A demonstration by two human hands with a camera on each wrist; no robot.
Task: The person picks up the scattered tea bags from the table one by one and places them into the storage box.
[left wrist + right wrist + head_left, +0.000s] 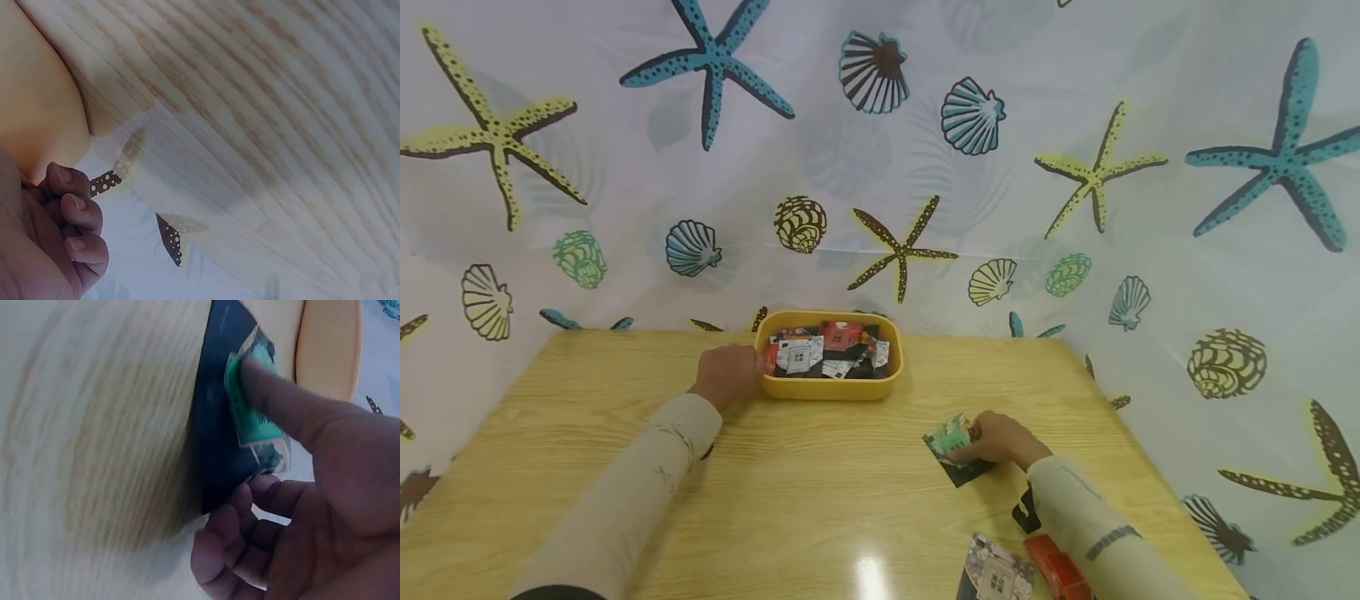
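A yellow plastic basket (827, 389) stands at the table's back edge, with several flat packets (800, 356) in red, white and black inside. At its left end my left hand (728, 375) holds the rim with curled fingers; the thumb is hidden. In the left wrist view those fingers (84, 215) are bent close against the basket's wall (44, 94). My right hand (997, 439) pinches a flat green-and-black packet (953, 435) over the right part of the table. The right wrist view shows my thumb pressed on the packet's green label (253, 422), with fingers behind it.
Near the front right lie a grey-white patterned packet (996, 575), a red packet (1060, 567) and a black piece (1026, 511), partly under my right forearm. Behind the wooden table (820, 475) hangs a curtain (880, 167) printed with starfish and shells.
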